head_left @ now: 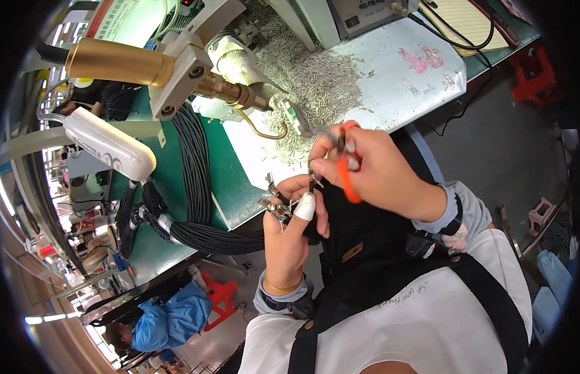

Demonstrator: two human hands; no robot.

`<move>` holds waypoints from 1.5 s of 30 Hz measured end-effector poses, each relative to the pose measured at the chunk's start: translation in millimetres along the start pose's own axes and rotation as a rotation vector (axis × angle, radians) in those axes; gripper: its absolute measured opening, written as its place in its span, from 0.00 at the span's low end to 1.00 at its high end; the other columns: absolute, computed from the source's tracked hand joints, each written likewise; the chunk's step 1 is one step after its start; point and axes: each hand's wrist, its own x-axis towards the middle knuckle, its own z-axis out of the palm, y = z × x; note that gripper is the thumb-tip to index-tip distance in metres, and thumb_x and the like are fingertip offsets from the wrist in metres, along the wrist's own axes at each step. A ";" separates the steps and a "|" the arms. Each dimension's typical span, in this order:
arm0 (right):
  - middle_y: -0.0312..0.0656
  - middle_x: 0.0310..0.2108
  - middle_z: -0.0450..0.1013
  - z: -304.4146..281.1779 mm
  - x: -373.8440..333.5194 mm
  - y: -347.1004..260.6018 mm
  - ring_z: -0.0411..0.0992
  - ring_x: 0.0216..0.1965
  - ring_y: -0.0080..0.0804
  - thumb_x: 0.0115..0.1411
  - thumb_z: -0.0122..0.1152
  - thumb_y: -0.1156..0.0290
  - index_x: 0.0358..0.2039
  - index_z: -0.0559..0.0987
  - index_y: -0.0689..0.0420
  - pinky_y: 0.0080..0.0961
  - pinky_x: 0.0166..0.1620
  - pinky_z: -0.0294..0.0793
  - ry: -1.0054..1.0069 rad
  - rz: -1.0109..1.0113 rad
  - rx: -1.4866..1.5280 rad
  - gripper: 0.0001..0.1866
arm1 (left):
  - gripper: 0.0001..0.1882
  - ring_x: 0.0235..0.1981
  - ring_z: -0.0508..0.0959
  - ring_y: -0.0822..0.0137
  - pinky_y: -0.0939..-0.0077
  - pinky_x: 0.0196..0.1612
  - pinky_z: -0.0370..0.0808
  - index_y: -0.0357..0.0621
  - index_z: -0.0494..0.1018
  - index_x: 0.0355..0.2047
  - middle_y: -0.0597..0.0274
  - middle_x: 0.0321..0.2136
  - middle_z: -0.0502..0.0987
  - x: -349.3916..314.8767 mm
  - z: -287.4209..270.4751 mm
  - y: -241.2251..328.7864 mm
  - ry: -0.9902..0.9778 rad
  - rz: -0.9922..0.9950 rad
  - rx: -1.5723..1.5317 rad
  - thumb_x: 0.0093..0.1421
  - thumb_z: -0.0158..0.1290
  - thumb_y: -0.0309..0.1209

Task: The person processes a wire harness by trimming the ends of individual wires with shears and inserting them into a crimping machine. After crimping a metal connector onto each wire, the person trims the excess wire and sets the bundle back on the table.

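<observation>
My left hand (289, 234), with a white finger cot (304, 207) on its thumb, closes round black cables (312, 185). Several cable ends with small metal connectors (275, 209) stick out between its fingers. Just above it, my right hand (383, 171) is closed on orange-handled cutters (348, 177); their metal head is blurred and mostly hidden by the fingers. The right fingertips meet the cable end above the left thumb. Beyond the hands, a small green-and-white part (291, 116) sits in a holder beneath the tip of a mounted soldering iron (231, 90).
Silver metal bits (321, 81) lie heaped across the pale work plate (390, 87). A bundle of black cables (193, 168) runs along the green bench, beside a white lamp (109, 143). A grey control box (368, 22) stands at the back. A person in blue (171, 318) sits lower left.
</observation>
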 end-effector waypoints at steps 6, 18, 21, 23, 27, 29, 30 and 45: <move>0.39 0.25 0.73 -1.0 -3.2 5.2 0.71 0.20 0.26 0.44 0.57 0.80 0.29 0.76 0.54 0.17 0.19 0.66 0.107 -0.742 -0.567 0.09 | 0.12 0.18 0.68 0.73 0.82 0.20 0.66 0.34 0.63 0.40 0.58 0.23 0.70 1.1 1.8 18.5 -0.071 -0.110 -0.139 0.54 0.44 0.19; 0.38 0.17 0.71 -8.2 2.3 18.5 0.69 0.16 0.26 0.38 0.64 0.79 0.28 0.75 0.55 0.18 0.18 0.64 -0.119 -0.369 -0.196 0.14 | 0.09 0.15 0.62 0.80 0.89 0.16 0.56 0.35 0.68 0.34 0.65 0.21 0.70 6.5 -0.8 10.7 0.173 0.052 0.262 0.50 0.49 0.18; 0.37 0.17 0.71 -0.9 -3.1 20.5 0.68 0.15 0.28 0.40 0.62 0.80 0.27 0.74 0.57 0.19 0.18 0.64 0.006 -0.519 -0.354 0.11 | 0.09 0.14 0.61 0.81 0.89 0.16 0.55 0.35 0.68 0.34 0.66 0.21 0.69 7.5 -6.4 7.0 0.137 -0.110 -0.038 0.50 0.50 0.19; 0.38 0.18 0.71 0.8 -4.8 20.1 0.68 0.15 0.29 0.42 0.61 0.80 0.27 0.73 0.57 0.19 0.18 0.65 0.016 -0.542 -0.368 0.10 | 0.09 0.14 0.59 0.82 0.88 0.15 0.54 0.35 0.67 0.34 0.66 0.22 0.69 8.3 -11.3 2.2 0.017 -0.177 -0.302 0.50 0.50 0.19; 0.39 0.19 0.71 5.5 -7.0 22.2 0.68 0.16 0.30 0.46 0.58 0.80 0.28 0.70 0.59 0.20 0.19 0.66 0.037 -0.571 -0.433 0.08 | 0.11 0.15 0.61 0.80 0.88 0.16 0.58 0.36 0.67 0.34 0.67 0.22 0.68 7.6 3.8 -1.9 0.215 0.013 0.071 0.48 0.51 0.17; 0.40 0.22 0.72 8.3 -8.0 23.7 0.69 0.18 0.28 0.48 0.56 0.80 0.29 0.69 0.61 0.18 0.22 0.67 0.040 -0.536 -0.503 0.07 | 0.12 0.15 0.62 0.80 0.88 0.18 0.59 0.36 0.67 0.34 0.67 0.22 0.68 8.0 1.1 -14.5 0.217 0.177 0.260 0.48 0.52 0.17; 0.40 0.22 0.72 8.7 -8.8 22.7 0.69 0.18 0.28 0.48 0.56 0.80 0.29 0.69 0.61 0.18 0.22 0.67 0.042 -0.533 -0.504 0.07 | 0.12 0.16 0.63 0.80 0.88 0.19 0.61 0.36 0.67 0.34 0.67 0.22 0.68 9.3 0.1 -20.1 0.215 0.340 0.449 0.47 0.52 0.16; 0.43 0.33 0.71 7.4 -12.6 12.4 0.68 0.37 0.17 0.58 0.47 0.76 0.32 0.66 0.64 0.14 0.36 0.67 -0.162 0.215 0.202 0.05 | 0.09 0.22 0.67 0.79 0.88 0.25 0.63 0.35 0.68 0.32 0.66 0.23 0.70 4.4 6.6 -17.5 0.286 0.611 0.733 0.48 0.54 0.18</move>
